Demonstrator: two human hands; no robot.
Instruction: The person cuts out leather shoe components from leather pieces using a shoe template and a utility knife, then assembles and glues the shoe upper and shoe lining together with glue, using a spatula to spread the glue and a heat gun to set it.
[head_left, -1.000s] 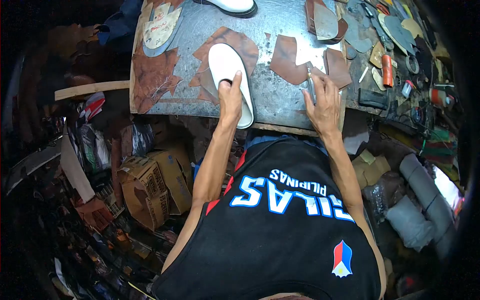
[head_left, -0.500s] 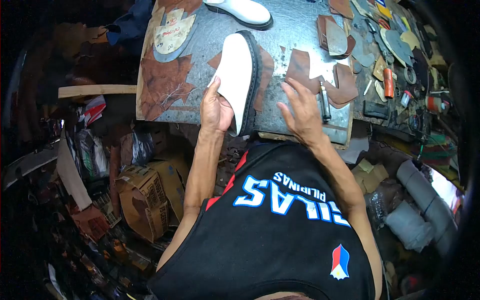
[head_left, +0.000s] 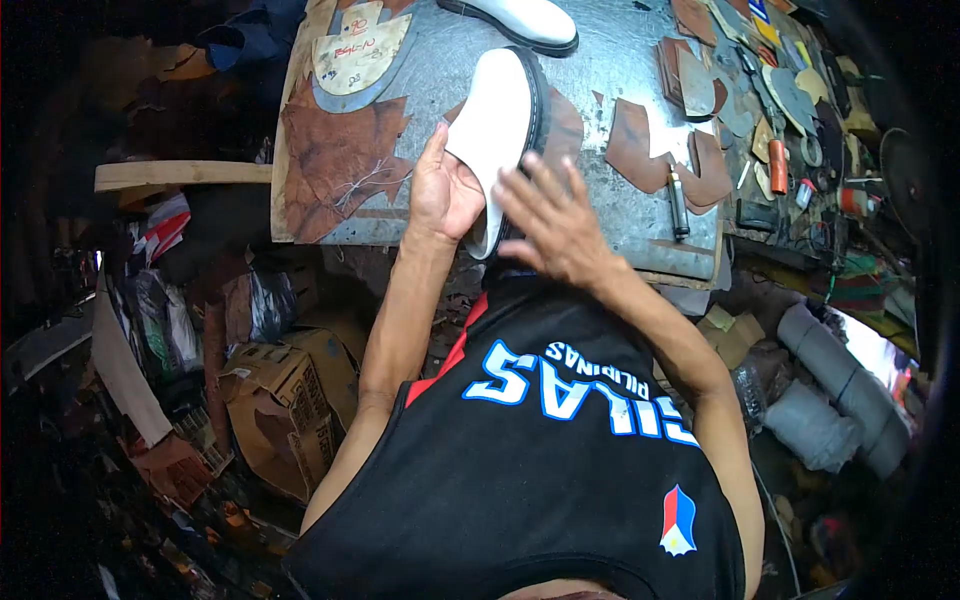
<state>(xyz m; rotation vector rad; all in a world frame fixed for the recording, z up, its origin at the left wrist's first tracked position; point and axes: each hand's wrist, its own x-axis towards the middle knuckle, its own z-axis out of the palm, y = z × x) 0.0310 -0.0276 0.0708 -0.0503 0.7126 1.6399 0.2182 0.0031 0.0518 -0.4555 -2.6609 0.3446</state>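
Observation:
A white shoe (head_left: 494, 102) with a black stitched sole is held tilted over the front edge of the workbench. My left hand (head_left: 445, 195) grips it from the left, thumb up along the shoe's side and fingers behind it. From the right, my right hand (head_left: 552, 218) lies over the shoe's heel half and sole edge, fingers spread and slightly blurred; it hides part of the sole. Another white shoe (head_left: 530, 20) with a black sole rests at the far edge of the bench, partly out of view.
On the metal-topped workbench (head_left: 600, 240) lie brown leather pieces (head_left: 345, 165), a marked pattern piece (head_left: 355, 55) and a dark pen-like tool (head_left: 679, 205). An orange cylinder (head_left: 778, 165) stands among cluttered tools at right. A cardboard box (head_left: 275, 400) sits below left.
My right hand has moved left from over the bench onto the shoe's side. The bench and its contents have shifted slightly right in view; my left hand still holds the shoe.

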